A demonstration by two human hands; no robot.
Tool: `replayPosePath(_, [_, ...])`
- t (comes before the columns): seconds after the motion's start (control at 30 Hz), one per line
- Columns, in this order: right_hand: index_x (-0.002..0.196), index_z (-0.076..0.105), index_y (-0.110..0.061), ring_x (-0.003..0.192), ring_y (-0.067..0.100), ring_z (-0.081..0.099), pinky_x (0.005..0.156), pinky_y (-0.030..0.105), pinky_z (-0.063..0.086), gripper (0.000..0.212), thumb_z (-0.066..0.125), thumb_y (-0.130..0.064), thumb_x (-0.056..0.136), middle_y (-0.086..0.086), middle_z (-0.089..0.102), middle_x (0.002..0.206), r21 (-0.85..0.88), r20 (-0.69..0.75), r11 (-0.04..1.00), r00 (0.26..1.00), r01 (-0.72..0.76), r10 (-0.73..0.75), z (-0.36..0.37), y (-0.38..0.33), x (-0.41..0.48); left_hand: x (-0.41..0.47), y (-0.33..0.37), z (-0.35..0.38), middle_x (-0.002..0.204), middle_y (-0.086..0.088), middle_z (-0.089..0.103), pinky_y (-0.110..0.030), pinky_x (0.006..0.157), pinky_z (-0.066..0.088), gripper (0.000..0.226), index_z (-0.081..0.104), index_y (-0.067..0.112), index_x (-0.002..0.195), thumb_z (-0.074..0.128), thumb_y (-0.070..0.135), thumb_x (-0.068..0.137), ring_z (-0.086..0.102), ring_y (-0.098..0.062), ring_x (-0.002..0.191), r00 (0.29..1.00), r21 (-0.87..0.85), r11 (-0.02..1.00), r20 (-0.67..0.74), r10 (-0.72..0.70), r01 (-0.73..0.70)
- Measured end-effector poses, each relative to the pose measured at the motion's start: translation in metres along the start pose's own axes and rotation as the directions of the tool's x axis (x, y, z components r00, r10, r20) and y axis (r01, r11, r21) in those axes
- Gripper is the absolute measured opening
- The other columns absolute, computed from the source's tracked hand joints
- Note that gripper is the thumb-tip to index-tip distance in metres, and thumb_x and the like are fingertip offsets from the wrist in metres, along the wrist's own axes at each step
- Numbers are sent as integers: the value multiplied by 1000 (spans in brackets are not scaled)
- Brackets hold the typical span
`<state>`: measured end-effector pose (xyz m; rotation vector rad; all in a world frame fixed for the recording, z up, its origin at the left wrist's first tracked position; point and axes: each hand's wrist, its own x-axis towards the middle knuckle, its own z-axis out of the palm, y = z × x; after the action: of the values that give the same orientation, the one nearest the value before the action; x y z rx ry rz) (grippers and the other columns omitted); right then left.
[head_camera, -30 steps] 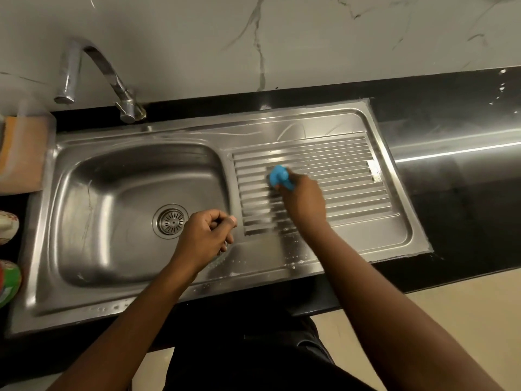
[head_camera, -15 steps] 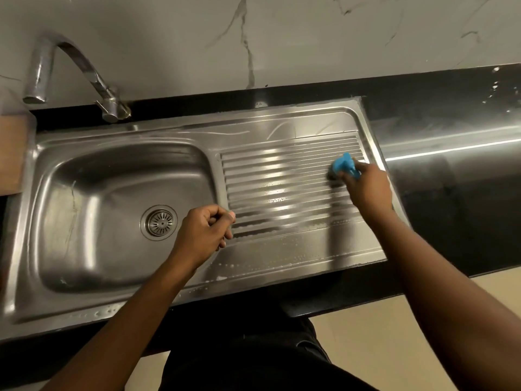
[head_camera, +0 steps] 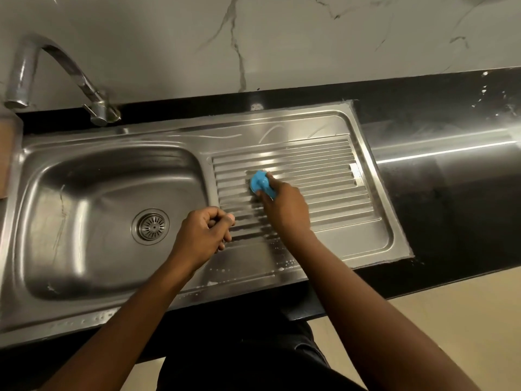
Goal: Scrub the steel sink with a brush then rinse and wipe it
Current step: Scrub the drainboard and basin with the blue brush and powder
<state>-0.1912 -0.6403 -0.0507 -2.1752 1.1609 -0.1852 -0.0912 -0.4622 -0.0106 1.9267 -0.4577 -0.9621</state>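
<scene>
Marble wall [head_camera: 282, 38] across the top, black countertop [head_camera: 451, 207] beneath it, and set into that counter the steel sink [head_camera: 158, 135]. The deep basin [head_camera: 84, 221] is on the left and the ribbed drainboard [head_camera: 324, 176] on the right. A curved faucet [head_camera: 56, 60] arches over the basin's far left corner. Right hand [head_camera: 286, 206] is out on the drainboard's left half, fingers wrapped round the blue brush [head_camera: 260, 183], which is pressed down on the ribs (bristles hidden underneath). Left hand [head_camera: 203, 235] is balled into a fist with nothing in it, sitting at the divide between basin and drainboard. The round drain strainer [head_camera: 150, 226] lies on the basin floor just left of that fist, and soapy droplets [head_camera: 282, 263] speckle the front rim
</scene>
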Motion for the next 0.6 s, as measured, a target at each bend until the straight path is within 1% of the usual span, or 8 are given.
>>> replayPosePath(0.03, [149,52,-34,100,24,70,78,38,56,54,61,-50,98,2,74,118,-18,15,1000,1000,2,-2,-1,1,0,1,1,1,69,-8,73,-34,59,52,23,75,14,87,65,28,102,63,-20,58,1000,2,1000,2,1,-1])
replayPosePath(0.1, [148,53,-36,94,22,72,76,40,59,56,60,-57,97,3,75,116,-37,18,999,1000,-11,11,-12,15,3,4,3,1,69,-8,73,-34,59,53,22,76,14,88,65,27,102,64,-20,58,1000,2,1000,4,5,-5])
replayPosePath(0.2, [142,60,-28,85,16,68,65,31,55,50,65,-50,98,1,75,110,-27,-57,998,996,-63,61,-51,54,14,8,5,1,70,-7,74,-33,61,52,22,76,14,89,65,27,102,64,-20,59,1000,4,1000,8,10,-10])
replayPosePath(0.23, [141,61,-26,87,15,68,67,31,56,48,66,-47,98,0,75,110,-29,-91,996,992,-90,87,-67,68,18,9,6,2,70,-7,74,-33,61,53,22,76,14,89,65,27,102,64,-20,59,1000,7,1000,10,11,-11])
replayPosePath(0.3, [138,63,-24,91,17,68,74,38,59,45,67,-44,98,4,75,111,-41,-150,985,976,-165,157,-98,95,27,10,6,4,70,-7,74,-34,62,53,22,76,15,88,65,27,102,64,-20,59,1000,5,1000,15,10,-11])
replayPosePath(0.4, [137,63,-18,93,20,68,80,41,59,44,69,-39,98,9,73,115,-14,-190,966,950,-257,250,-128,118,40,11,7,6,70,-7,74,-34,62,53,22,76,15,88,65,28,102,65,-19,59,1000,9,1000,20,9,-9])
replayPosePath(0.47, [136,63,-17,97,21,69,83,43,59,43,68,-37,98,8,72,116,1,-214,960,938,-280,274,-130,118,46,12,8,5,70,-7,74,-34,62,53,22,76,15,89,65,28,102,65,-19,59,1000,8,1000,18,10,-10])
replayPosePath(0.6, [130,67,-16,90,14,66,77,34,56,34,68,-32,99,-2,72,106,100,-192,958,940,-269,283,-97,84,42,12,7,4,70,-7,74,-33,63,53,22,76,14,89,65,28,102,65,-20,60,1000,5,1000,16,14,-15])
